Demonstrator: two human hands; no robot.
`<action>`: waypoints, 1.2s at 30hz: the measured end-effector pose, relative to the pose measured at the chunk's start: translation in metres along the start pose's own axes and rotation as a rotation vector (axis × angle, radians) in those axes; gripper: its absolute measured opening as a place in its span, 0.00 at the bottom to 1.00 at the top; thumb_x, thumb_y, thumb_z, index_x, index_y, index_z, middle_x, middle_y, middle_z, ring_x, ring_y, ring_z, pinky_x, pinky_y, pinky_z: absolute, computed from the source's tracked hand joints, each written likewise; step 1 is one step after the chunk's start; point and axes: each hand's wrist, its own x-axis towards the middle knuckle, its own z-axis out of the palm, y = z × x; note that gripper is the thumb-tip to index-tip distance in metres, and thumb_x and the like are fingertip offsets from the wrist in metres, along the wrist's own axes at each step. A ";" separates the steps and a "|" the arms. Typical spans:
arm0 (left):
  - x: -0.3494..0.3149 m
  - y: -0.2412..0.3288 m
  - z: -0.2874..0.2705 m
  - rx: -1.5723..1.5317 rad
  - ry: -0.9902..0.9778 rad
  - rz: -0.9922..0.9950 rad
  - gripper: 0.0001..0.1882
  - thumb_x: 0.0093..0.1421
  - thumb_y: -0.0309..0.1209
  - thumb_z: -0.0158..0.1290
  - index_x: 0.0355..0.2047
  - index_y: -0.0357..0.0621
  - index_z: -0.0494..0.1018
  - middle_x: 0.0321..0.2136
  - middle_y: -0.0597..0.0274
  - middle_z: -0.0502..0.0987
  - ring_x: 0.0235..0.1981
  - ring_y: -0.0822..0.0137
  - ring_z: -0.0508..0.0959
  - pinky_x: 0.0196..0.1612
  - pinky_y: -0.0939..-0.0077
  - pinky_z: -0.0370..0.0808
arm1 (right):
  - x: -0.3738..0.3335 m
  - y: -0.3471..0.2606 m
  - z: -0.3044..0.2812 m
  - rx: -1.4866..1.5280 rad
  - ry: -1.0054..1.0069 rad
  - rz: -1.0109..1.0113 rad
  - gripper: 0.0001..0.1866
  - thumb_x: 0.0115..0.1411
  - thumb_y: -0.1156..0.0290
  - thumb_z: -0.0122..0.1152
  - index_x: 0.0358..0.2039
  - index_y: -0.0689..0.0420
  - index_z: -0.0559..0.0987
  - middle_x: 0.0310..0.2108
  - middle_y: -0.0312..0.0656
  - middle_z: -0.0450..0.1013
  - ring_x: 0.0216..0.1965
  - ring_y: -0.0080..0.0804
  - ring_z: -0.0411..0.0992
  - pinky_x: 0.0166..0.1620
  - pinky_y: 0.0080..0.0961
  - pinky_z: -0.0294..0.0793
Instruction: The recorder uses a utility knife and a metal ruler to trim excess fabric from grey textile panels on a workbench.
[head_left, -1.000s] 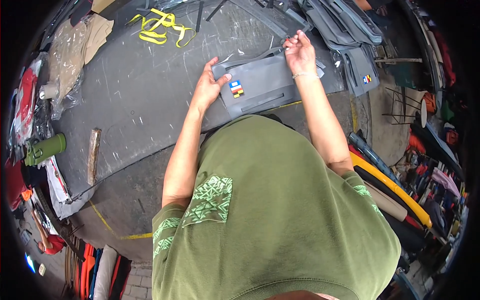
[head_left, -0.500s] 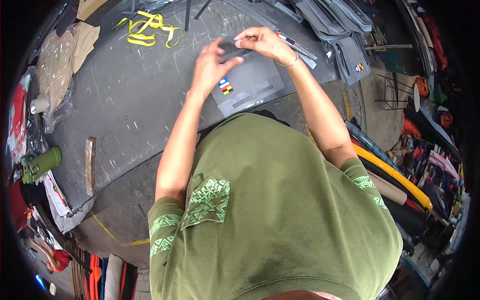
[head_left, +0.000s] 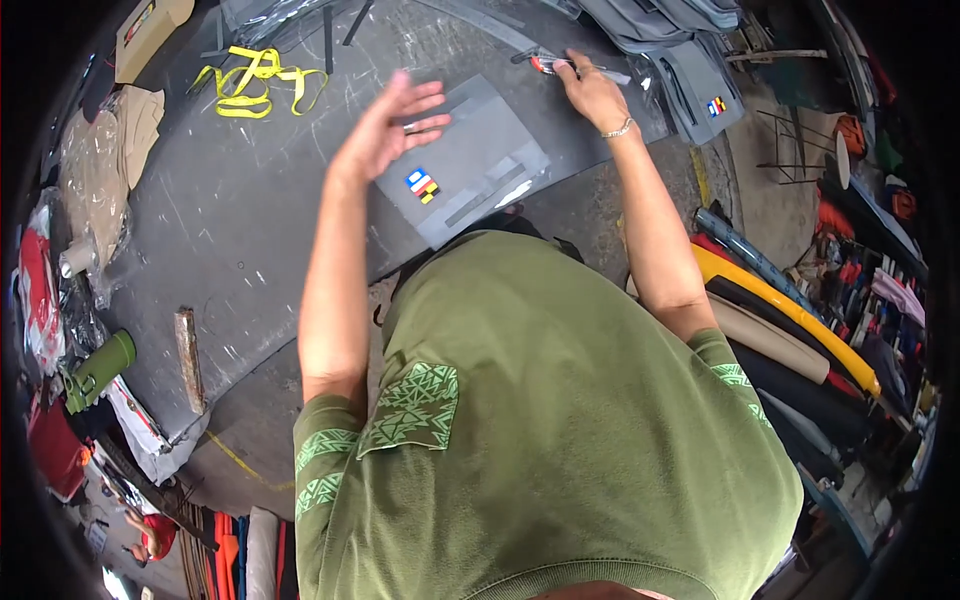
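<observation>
A flat grey fabric panel (head_left: 480,130) with a dark strip along its near side lies on the dark work table in front of me. A small patch of coloured flags (head_left: 422,186) sits on its left part. Over the panel's left edge my left hand (head_left: 388,128) is raised, fingers spread, with nothing in it. My right hand (head_left: 597,98) is beyond the panel's right side, its thumb and fingers closed about a slim red-and-grey tool (head_left: 542,64) that resembles a utility knife. The fingers hide the middle of the tool.
Yellow webbing (head_left: 243,88) lies tangled at the far left. Grey bags (head_left: 690,95) are piled at the right end. A wooden stick (head_left: 188,358), a green bottle (head_left: 102,370) and brown sheets in plastic (head_left: 100,165) lie on the left. Rolls of material (head_left: 785,320) stand right of me.
My hands have parted: the right has moved right to the slim tool, the left has drawn back leftward and opened. The panel now shows more fully. The whole view has tilted slightly.
</observation>
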 end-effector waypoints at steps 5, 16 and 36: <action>0.013 0.013 0.027 0.659 0.251 -0.106 0.38 0.59 0.58 0.64 0.51 0.32 0.77 0.43 0.54 0.83 0.43 0.61 0.85 0.45 0.74 0.81 | -0.007 0.010 0.002 0.213 -0.080 -0.049 0.30 0.65 0.39 0.54 0.54 0.51 0.76 0.42 0.58 0.80 0.51 0.59 0.77 0.56 0.45 0.73; 0.032 -0.008 0.055 1.174 0.588 0.029 0.23 0.57 0.47 0.66 0.48 0.50 0.82 0.36 0.60 0.86 0.38 0.65 0.84 0.46 0.69 0.78 | -0.053 0.006 0.039 0.798 -0.255 -0.270 0.22 0.58 0.77 0.65 0.49 0.57 0.63 0.39 0.40 0.74 0.43 0.25 0.72 0.45 0.30 0.74; 0.000 -0.026 0.063 0.982 0.517 0.101 0.17 0.63 0.42 0.62 0.49 0.49 0.83 0.39 0.63 0.87 0.41 0.71 0.84 0.48 0.73 0.78 | -0.020 -0.051 0.025 0.599 -0.546 -0.181 0.20 0.50 0.66 0.77 0.39 0.59 0.77 0.27 0.32 0.73 0.29 0.20 0.69 0.34 0.22 0.70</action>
